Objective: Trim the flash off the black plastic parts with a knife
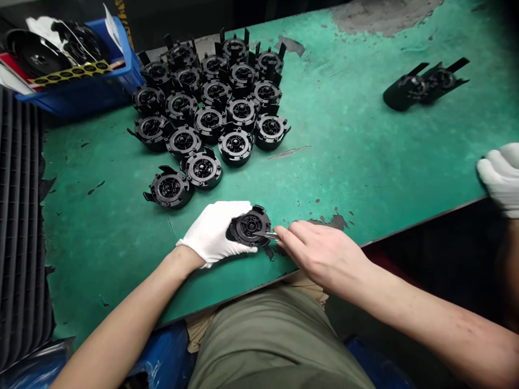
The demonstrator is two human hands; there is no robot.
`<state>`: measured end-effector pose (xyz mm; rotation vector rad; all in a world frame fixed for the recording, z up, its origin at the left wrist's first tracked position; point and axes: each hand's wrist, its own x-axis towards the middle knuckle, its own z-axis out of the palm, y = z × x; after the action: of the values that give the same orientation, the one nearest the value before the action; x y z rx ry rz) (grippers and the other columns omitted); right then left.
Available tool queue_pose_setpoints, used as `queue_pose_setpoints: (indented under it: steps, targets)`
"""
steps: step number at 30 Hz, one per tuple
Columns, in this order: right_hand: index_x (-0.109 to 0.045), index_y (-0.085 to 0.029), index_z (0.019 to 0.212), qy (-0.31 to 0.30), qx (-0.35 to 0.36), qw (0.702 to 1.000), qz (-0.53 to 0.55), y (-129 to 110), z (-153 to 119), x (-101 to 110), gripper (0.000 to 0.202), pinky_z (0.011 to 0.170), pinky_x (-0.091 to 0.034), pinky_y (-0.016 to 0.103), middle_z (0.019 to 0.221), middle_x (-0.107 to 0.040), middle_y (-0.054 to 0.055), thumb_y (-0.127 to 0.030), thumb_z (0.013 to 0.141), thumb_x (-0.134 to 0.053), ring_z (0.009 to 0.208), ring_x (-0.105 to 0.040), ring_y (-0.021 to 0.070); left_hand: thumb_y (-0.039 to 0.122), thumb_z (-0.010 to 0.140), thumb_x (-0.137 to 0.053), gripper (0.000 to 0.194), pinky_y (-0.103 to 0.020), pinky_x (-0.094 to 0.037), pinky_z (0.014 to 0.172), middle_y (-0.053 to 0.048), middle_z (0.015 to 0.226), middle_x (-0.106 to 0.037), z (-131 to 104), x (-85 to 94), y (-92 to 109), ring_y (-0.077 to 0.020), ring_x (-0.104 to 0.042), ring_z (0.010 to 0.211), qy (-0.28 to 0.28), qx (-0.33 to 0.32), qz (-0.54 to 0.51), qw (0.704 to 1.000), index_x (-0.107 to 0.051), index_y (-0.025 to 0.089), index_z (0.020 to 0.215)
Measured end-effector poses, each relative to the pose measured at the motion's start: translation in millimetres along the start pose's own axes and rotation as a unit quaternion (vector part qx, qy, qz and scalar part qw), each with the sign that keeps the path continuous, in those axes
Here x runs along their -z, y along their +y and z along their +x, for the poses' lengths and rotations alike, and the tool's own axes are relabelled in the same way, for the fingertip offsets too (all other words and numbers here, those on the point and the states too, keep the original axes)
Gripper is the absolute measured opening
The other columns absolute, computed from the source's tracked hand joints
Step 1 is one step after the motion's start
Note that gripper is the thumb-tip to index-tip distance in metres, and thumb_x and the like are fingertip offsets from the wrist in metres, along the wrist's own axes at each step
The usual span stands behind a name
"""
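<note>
My left hand [217,229], in a white glove, is closed around a round black plastic part [247,224] near the table's front edge. Concentric rings and a hub show on the part's upturned face, and tabs stick out at its rim. From the right, my bare right hand [314,246] pinches a slim pointed metal tool [265,234]. The tool's tip lies over the part's face; whether it touches cannot be made out. Beyond my left hand, two similar parts, a nearer one [169,187] and its neighbour [203,168], rest side by side.
Several more black parts [211,119] stand grouped on the green table [344,146]. A blue bin [89,97] with mixed items is at the back left. Two black pieces [421,86] lie far right. Another person's gloved hand [503,175] is at the right edge.
</note>
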<state>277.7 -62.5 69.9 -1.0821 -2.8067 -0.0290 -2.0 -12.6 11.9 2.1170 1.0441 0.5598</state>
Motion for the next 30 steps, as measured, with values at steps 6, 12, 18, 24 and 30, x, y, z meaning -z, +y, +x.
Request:
queue_pose_setpoints:
  steps: [6, 12, 18, 24, 30]
  targets:
    - [-0.073, -0.013, 0.116, 0.019, -0.024, 1.000, -0.005, 25.4, 3.0, -10.6, 0.021, 0.068, -0.035, 0.034, 0.080, -0.061, 0.003, -0.023, 0.112, -0.054, 0.071, -0.051, 0.0189, 0.093, 0.055, -0.086, 0.076, -0.050, -0.060, 0.085, -0.009, 0.079, -0.070, -7.2, -13.7, 20.9, -0.0318, -0.072, 0.085, 0.062, 0.096, 0.130, 0.985, -0.074, 0.022, 0.077]
    - [-0.071, -0.014, 0.123, -0.016, 0.008, 1.000, 0.021, 40.6, 10.4, -18.0, 0.022, 0.069, -0.034, 0.034, 0.085, -0.061, 0.003, -0.013, 0.106, -0.056, 0.076, -0.051, 0.0191, 0.090, 0.039, -0.093, 0.100, -0.057, -0.060, 0.100, -0.016, 0.118, -0.074, -19.9, -20.8, 22.5, -0.0385, -0.073, 0.113, 0.154, 0.075, 0.121, 0.978, -0.069, 0.022, 0.108]
    - [-0.070, -0.012, 0.123, -0.014, 0.050, 0.998, 0.031, 44.8, 16.2, -17.3, 0.024, 0.069, -0.034, 0.035, 0.084, -0.059, 0.003, -0.008, 0.103, -0.057, 0.074, -0.050, 0.0194, 0.075, 0.062, -0.094, 0.115, -0.057, -0.053, 0.117, -0.021, 0.143, -0.069, -10.6, -18.0, 12.3, -0.0423, -0.070, 0.130, 0.047, 0.039, 0.107, 0.992, -0.051, 0.017, 0.152]
    - [-0.069, -0.008, 0.124, 0.003, 0.067, 0.998, -0.002, 42.7, 14.7, -14.3, 0.032, 0.070, -0.037, 0.034, 0.083, -0.060, 0.004, -0.001, 0.097, -0.055, 0.074, -0.050, 0.0197, 0.068, 0.073, -0.086, 0.083, -0.055, -0.051, 0.115, -0.018, 0.135, -0.073, -1.8, -15.2, 19.0, -0.0406, -0.073, 0.121, -0.003, 0.048, 0.144, 0.988, -0.062, 0.020, 0.136]
    - [-0.068, -0.008, 0.122, -0.014, 0.099, 0.995, 0.009, 49.6, 16.5, -12.7, 0.031, 0.069, -0.039, 0.034, 0.083, -0.058, 0.004, -0.001, 0.096, -0.053, 0.073, -0.052, 0.0203, 0.072, 0.077, -0.080, 0.071, -0.051, -0.054, 0.107, -0.016, 0.127, -0.075, -1.3, -13.8, 20.2, -0.0383, -0.075, 0.113, -0.003, 0.040, 0.151, 0.988, -0.065, 0.022, 0.125]
